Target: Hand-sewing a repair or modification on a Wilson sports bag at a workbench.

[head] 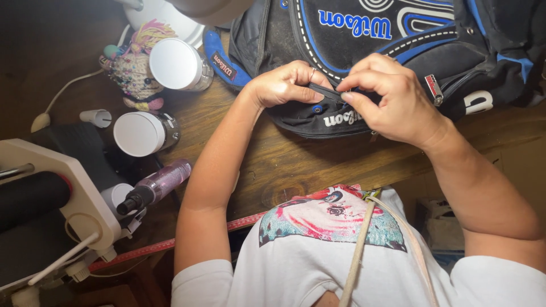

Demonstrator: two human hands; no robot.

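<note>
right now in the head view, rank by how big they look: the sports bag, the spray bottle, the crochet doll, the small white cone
1. black and blue sports bag, largest by far, though cut off by the frame.
2. and 3. spray bottle and crochet doll look about alike; not ranked apart.
4. small white cone, smallest.

Bag [398, 51] cut off at top & right, zipper pull hidden by fingers [364, 85]

Two white-lidded jars [175, 63], crocheted doll [133, 71], pink spray bottle [156, 186], red measuring tape [165, 245], wooden table [296, 165]
</note>
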